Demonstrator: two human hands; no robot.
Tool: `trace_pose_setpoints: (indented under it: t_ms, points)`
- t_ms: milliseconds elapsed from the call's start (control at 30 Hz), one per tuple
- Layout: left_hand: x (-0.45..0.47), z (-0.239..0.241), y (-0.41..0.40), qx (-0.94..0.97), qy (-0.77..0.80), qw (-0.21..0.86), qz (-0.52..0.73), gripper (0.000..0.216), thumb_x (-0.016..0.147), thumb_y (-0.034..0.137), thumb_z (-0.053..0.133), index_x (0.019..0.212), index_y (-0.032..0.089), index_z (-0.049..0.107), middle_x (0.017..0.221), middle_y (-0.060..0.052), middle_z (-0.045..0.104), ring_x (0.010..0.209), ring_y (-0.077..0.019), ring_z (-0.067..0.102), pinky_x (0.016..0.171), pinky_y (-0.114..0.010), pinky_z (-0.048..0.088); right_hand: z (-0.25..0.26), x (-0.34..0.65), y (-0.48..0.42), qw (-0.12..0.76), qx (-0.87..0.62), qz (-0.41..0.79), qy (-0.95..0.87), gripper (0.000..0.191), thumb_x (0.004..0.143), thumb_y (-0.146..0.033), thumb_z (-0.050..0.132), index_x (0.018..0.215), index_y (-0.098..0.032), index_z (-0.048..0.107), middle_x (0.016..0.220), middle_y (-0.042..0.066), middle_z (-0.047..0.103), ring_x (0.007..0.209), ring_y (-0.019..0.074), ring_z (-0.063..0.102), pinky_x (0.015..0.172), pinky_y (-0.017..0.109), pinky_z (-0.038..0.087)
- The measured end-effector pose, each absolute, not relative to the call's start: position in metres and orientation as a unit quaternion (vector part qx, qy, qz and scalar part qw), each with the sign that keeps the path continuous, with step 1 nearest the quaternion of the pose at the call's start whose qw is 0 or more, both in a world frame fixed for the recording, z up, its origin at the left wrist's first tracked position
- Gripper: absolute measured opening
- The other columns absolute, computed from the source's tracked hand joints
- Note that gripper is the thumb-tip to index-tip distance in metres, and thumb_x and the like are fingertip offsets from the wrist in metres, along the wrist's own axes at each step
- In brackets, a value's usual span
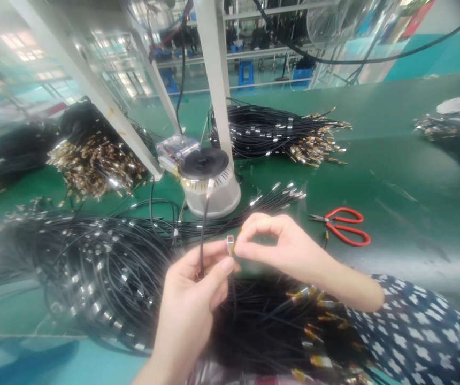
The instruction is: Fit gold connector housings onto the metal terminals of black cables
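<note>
My left hand point(192, 299) is closed in a pinch on a thin black cable point(203, 235) that rises toward the grey round machine point(211, 184). My right hand point(284, 246) pinches a small metal connector point(230, 245) at the cable's end, thumb and forefinger closed round it. Both hands meet just in front of the machine, above a heap of black cables point(278, 326) lying on my lap.
Red-handled scissors point(344, 225) lie on the green table point(406, 176) to the right. Bundles of black cables with gold ends lie at the left point(93, 160), back centre point(286, 133) and near left point(93, 267). White frame posts point(214, 80) rise behind the machine.
</note>
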State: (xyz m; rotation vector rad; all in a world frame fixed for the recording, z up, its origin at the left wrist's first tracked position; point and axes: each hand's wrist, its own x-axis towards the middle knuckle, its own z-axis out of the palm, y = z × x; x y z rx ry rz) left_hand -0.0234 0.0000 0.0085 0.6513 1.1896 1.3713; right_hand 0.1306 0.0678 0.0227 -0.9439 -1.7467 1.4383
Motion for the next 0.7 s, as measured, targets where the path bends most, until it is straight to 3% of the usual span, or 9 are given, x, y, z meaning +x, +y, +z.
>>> trace_pose_setpoints:
  t_ms: [533,700]
  points:
    - [-0.02,0.008,-0.003,0.29,0.523,0.55,0.583,0.019,0.073,0.019,0.079,0.091,0.017,0.073,0.062,0.001,0.065,0.041,-0.001,0.037,0.04,-0.015,0.024,0.018,0.12,0.06,0.364,-0.407,0.549,-0.633,0.011,0.076,-0.017,0.068,0.065,-0.017,0.064,0.073,-0.001,0.064,0.076,0.0145,0.059,0.077,0.03,0.045]
    - [-0.019,0.011,0.003,0.31,0.524,0.536,0.585,0.012,0.079,0.026,0.074,0.08,0.015,0.069,0.056,0.002,0.061,0.037,-0.0012,0.033,0.038,-0.018,0.019,0.017,0.119,0.057,0.369,-0.397,0.552,-0.634,0.016,0.078,-0.017,0.066,0.063,-0.017,0.062,0.069,-0.001,0.063,0.076,0.0145,0.059,0.077,0.029,0.044]
